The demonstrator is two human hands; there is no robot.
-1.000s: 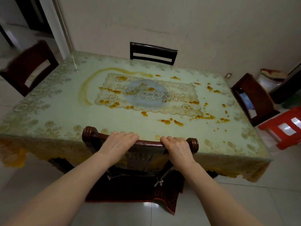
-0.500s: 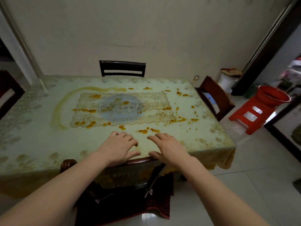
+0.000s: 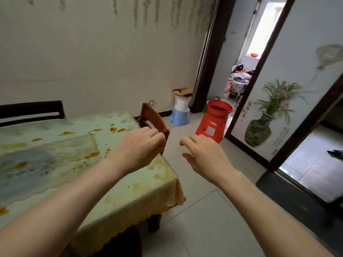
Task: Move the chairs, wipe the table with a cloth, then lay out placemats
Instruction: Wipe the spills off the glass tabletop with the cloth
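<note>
Head view has our left hand (image 3: 138, 149) curled at the brown chair (image 3: 153, 118) just beyond its fingertips, whether gripping we cannot tell, and our right hand (image 3: 206, 156) beside it, loosely spread, holding nothing.

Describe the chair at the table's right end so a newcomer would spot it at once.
Find the dining table with the stained floral cloth; at its short end, toward the doorway, stands a reddish-brown wooden chair. Unlike the black slatted chair behind the table, its back rail is curved and warm brown.
</note>
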